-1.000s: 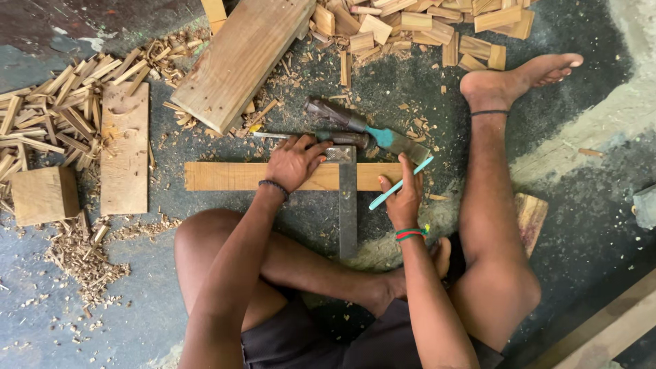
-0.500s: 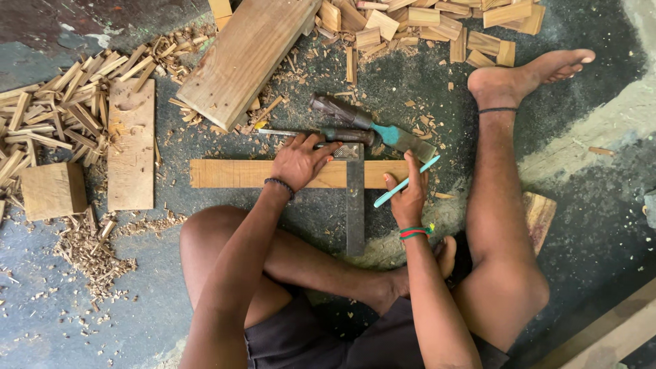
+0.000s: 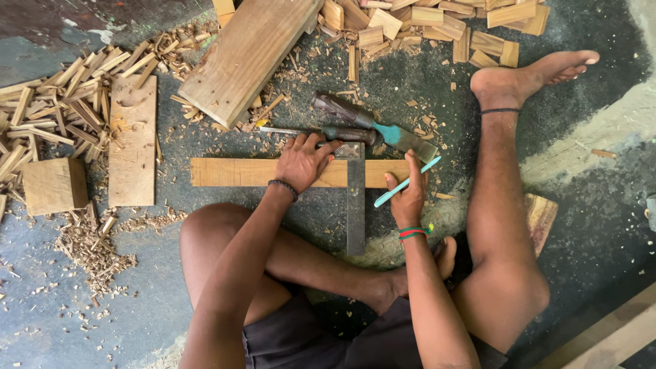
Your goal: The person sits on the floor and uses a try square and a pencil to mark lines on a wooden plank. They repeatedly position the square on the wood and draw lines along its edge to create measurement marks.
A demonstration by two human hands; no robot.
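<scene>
On dusty grey floor (image 3: 82, 321), left hand (image 3: 301, 160) flat on square (image 3: 355, 205), right hand (image 3: 408, 198) gripping pencil (image 3: 404, 183).

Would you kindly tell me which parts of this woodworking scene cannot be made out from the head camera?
- Any line marked on the wooden strip: hidden under the left hand and the try square.
- The tip of the turquoise pencil: covered by the right hand.
- The large plank: its far end is cut off by the top edge.
- The chisel: its cutting edge is too small to judge.
</scene>
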